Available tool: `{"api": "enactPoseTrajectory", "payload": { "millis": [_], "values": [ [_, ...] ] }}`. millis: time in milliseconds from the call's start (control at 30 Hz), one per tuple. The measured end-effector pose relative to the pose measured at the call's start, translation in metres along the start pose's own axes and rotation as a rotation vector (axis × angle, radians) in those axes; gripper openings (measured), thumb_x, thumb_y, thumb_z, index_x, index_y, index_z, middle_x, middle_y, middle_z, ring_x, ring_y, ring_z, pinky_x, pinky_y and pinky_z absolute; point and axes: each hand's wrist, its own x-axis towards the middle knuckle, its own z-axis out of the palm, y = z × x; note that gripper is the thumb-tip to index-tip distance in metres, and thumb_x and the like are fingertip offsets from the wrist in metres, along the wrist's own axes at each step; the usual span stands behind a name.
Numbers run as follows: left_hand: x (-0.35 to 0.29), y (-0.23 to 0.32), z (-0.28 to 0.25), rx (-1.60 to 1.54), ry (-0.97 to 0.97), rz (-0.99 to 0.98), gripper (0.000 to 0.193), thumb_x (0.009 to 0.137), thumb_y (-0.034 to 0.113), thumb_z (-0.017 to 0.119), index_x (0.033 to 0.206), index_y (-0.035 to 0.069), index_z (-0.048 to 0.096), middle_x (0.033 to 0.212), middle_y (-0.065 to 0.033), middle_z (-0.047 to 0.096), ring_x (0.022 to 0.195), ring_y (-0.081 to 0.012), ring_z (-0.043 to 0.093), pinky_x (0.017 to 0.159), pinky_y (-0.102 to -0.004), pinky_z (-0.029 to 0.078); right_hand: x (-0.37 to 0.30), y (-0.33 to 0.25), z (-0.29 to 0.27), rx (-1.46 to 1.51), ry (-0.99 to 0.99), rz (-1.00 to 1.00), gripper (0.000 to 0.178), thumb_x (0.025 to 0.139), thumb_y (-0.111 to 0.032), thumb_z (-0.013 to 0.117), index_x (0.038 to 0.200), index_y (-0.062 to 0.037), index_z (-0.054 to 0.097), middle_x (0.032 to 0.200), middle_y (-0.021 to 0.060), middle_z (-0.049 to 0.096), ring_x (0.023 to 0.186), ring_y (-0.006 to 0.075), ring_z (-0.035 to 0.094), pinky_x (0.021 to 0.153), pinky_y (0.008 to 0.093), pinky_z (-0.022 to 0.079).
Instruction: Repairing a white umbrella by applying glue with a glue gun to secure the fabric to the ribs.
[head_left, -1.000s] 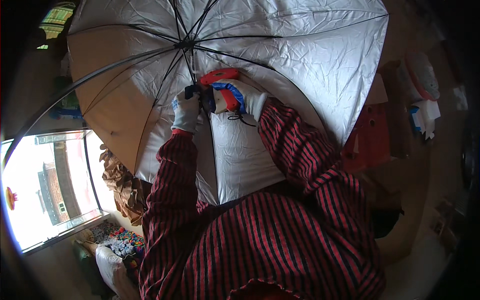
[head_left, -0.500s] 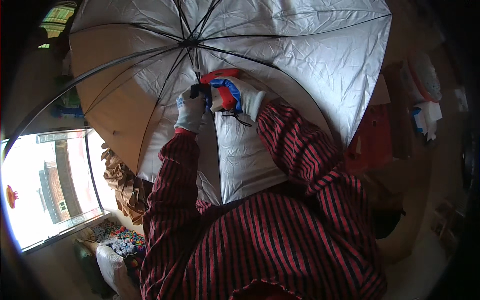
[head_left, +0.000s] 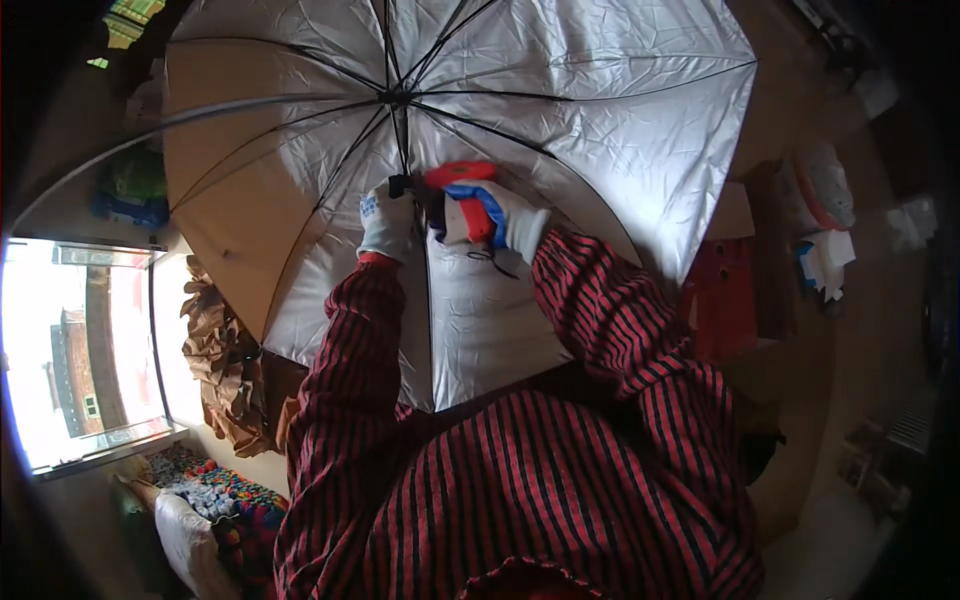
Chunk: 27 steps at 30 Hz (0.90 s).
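Note:
An open umbrella [head_left: 610,120], silver inside with tan panels at the left, spreads before me. Its thin black ribs meet at a dark hub [head_left: 397,98]. My left hand [head_left: 384,222], in a whitish work glove, is closed on a rib below the hub, by a small black piece [head_left: 400,186]. My right hand [head_left: 518,218], in a white and blue glove, grips a red and white handheld tool [head_left: 474,220] with a dark front and a dangling black cord [head_left: 492,262]. The tool is just right of my left hand; its exact kind is unclear.
A long grey shaft [head_left: 230,108] curves from the hub to the left. Crumpled brown paper [head_left: 222,370] hangs near a bright window [head_left: 90,350]. Colourful woven fabric [head_left: 225,482] lies lower left. A red box [head_left: 722,295] and a white bag [head_left: 825,185] stand at the right.
The tool and my right hand have drawn away to the right from my left hand, leaving a gap. The whole umbrella sits slightly lower in view.

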Motion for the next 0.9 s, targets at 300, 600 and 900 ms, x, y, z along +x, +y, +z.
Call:
{"api": "enactPoseTrajectory", "payload": {
  "millis": [300, 600, 900],
  "values": [
    [-0.075, -0.012, -0.004, 0.206, 0.104, 0.11, 0.035, 0.075, 0.032, 0.064, 0.101, 0.008, 0.063, 0.089, -0.0179, 0.066, 0.085, -0.0337, 0.064, 0.075, -0.0426, 0.05, -0.206, -0.023, 0.032, -0.298, 0.141, -0.056, 0.042, 0.089, -0.029, 0.056, 0.119, 0.0007, 0.052, 0.095, 0.0109, 0.064, 0.085, 0.0212, 0.064, 0.073, 0.034, 0.053],
    [-0.107, 0.011, -0.009, 0.483, -0.13, -0.016, 0.041, 0.076, 0.03, 0.064, 0.107, 0.005, 0.055, 0.099, -0.0186, 0.063, 0.095, -0.0359, 0.06, 0.081, -0.044, 0.048, -0.35, -0.082, -0.089, -0.144, 0.153, -0.708, 0.029, 0.09, -0.027, 0.052, 0.109, -0.0054, 0.052, 0.092, 0.0055, 0.059, 0.084, 0.0198, 0.059, 0.077, 0.0332, 0.048],
    [-0.09, 0.0, 0.022, 0.555, -0.171, 0.035, 0.036, 0.077, 0.027, 0.061, 0.105, 0.005, 0.057, 0.1, -0.0204, 0.064, 0.093, -0.0372, 0.06, 0.08, -0.0454, 0.047, -0.421, 0.058, -0.274, -0.754, 1.465, -0.125, 0.049, 0.087, -0.038, 0.054, 0.115, 0.0014, 0.056, 0.107, 0.0126, 0.062, 0.098, 0.0251, 0.059, 0.085, 0.036, 0.045]
  ]
}}
